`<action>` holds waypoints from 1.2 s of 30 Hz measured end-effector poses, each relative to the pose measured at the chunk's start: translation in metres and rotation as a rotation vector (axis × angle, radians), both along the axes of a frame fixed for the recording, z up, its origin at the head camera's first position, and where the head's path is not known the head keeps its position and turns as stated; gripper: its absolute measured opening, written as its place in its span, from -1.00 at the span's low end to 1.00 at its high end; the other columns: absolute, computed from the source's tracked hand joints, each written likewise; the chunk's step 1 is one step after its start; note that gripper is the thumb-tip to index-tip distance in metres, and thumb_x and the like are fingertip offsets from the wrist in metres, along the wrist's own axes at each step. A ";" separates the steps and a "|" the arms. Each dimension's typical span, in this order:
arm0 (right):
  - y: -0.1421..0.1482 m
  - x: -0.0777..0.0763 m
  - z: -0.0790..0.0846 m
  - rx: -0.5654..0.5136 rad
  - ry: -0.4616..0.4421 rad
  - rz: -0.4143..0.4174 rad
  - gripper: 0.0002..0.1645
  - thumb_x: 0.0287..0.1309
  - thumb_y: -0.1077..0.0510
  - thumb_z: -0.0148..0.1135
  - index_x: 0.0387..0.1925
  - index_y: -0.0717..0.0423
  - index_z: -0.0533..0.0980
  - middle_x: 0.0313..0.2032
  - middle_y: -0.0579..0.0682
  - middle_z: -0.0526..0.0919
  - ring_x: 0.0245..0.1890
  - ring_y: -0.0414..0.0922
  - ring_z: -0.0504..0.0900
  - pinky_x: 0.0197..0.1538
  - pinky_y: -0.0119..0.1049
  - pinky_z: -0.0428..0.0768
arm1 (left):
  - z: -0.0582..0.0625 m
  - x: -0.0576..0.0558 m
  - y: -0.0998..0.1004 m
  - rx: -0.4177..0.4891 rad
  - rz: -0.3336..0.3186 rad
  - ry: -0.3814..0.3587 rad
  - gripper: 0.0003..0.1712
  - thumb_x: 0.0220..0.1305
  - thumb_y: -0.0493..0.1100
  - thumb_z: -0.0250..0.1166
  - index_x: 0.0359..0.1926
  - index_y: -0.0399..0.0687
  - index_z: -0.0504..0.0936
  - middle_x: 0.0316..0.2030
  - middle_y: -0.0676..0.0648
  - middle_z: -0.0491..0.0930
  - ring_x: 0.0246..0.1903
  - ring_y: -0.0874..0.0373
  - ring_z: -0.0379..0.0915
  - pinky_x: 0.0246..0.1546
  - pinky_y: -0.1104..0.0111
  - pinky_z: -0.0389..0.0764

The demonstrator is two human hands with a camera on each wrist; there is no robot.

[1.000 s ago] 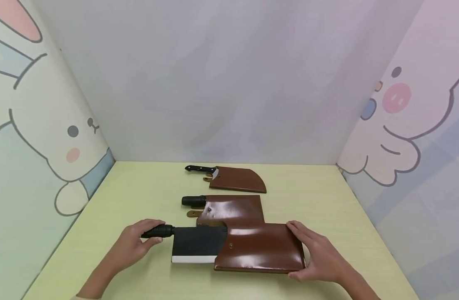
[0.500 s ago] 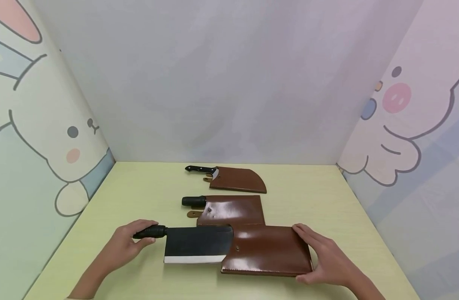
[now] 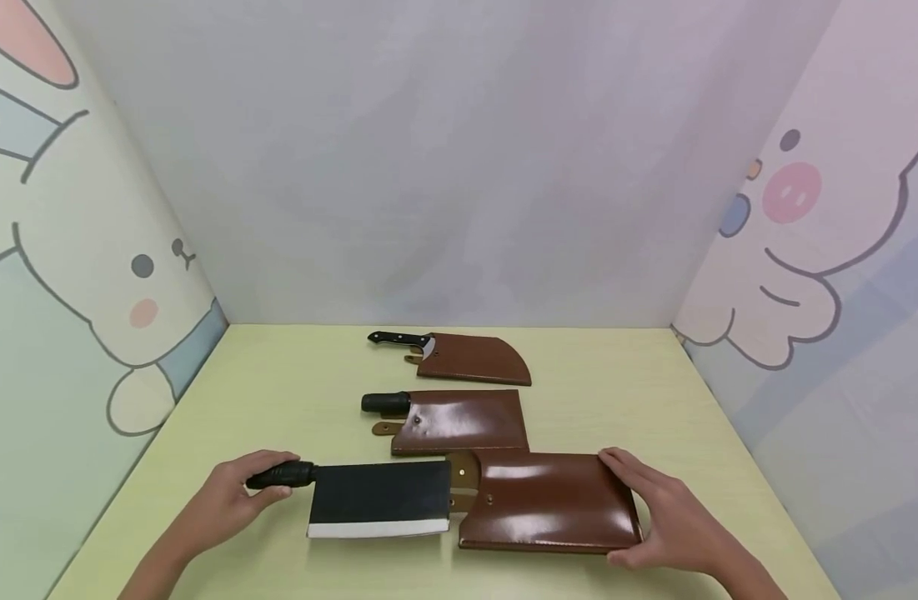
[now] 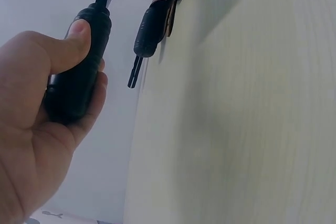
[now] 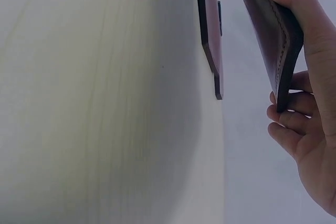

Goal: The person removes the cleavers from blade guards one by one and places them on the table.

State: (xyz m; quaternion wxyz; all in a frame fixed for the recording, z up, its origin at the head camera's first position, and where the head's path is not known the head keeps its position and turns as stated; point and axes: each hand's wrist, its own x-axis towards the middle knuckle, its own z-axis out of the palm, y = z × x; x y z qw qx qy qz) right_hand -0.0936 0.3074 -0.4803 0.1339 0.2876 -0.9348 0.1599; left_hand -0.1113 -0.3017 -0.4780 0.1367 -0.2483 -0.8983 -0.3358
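A cleaver [image 3: 379, 496] with a dark blade and a pale cutting edge is held level above the table. My left hand [image 3: 229, 504] grips its black ribbed handle [image 4: 79, 72], thumb along the side. To the right, my right hand [image 3: 664, 517] holds a shiny brown leather sheath [image 3: 552, 504] by its far end, thumb on the lower edge and fingers on the upper edge. The blade's front end stands just left of the sheath's mouth, where two tan straps with snaps show. In the right wrist view the stitched sheath [image 5: 270, 35] is seen edge-on between thumb and fingers.
Behind them on the pale wooden table [image 3: 616, 392] lies a black-handled cleaver in a brown sheath [image 3: 462, 421]. Farther back is another knife in a curved brown sheath [image 3: 477, 358]. Walls with cartoon animals enclose the table at the sides, and a plain grey wall [image 3: 451, 167] stands behind.
My left hand has drawn the cleaver leftward and my right hand has moved the sheath rightward. The blade, partly inside the sheath before, is now fully out, uncovering the tan straps.
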 end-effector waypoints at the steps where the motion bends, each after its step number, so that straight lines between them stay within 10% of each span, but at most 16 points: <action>1: 0.001 0.000 0.000 0.004 0.000 0.000 0.48 -0.54 -0.50 0.68 0.50 -0.07 0.33 0.38 -0.03 0.48 0.17 0.02 0.64 -0.06 -0.10 0.72 | -0.001 0.001 -0.002 0.007 -0.001 0.000 -0.50 -0.01 -0.34 0.60 0.02 -0.10 0.73 -0.10 0.03 0.74 -0.10 0.44 0.60 -0.20 0.70 0.50; 36: 0.018 0.013 -0.013 0.030 -0.117 -0.019 0.40 -0.44 -0.55 0.62 0.41 0.11 0.43 0.28 0.16 0.57 0.11 0.15 0.67 -0.07 -0.09 0.72 | -0.036 0.002 -0.027 -0.057 -0.030 -0.050 -0.53 0.02 -0.24 0.59 0.01 -0.11 0.73 -0.11 -0.03 0.76 -0.04 0.44 0.59 -0.10 0.75 0.45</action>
